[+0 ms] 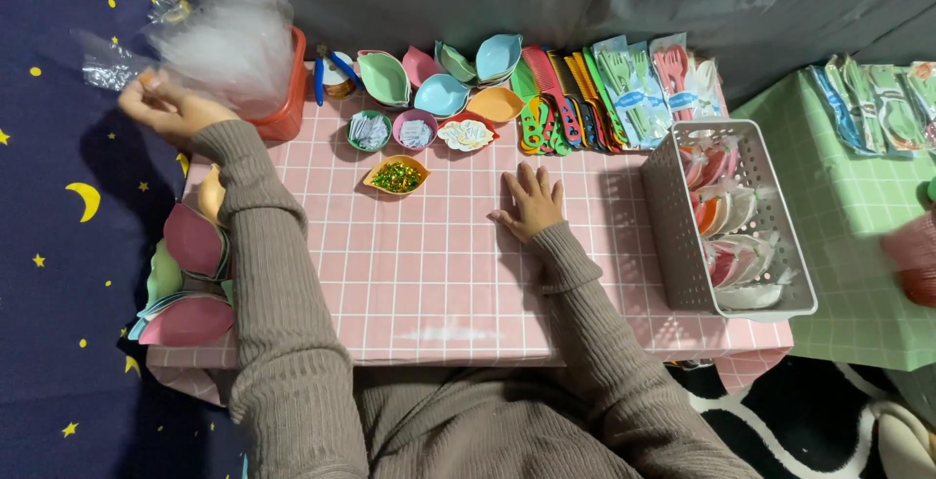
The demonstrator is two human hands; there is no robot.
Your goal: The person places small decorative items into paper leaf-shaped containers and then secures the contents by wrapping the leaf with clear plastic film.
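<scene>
Gripping a crinkled clear plastic bag [229, 36] at upper left, the left hand [166, 104] has its fingers pinched on it, before a red tub [289, 99]. The right hand [531, 201] lies flat, fingers spread, on the pink checked surface [419, 274], near a small yellow leaf-shaped dish of glitter [397, 175]; a white slotted basket [726, 221] stands right.

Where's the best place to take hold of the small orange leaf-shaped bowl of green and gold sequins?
Probably pinch the small orange leaf-shaped bowl at its pointed right tip, coming from the right hand side: the rim tapers there, the pink checked table is bare alongside, and it keeps the sequins level.
</scene>
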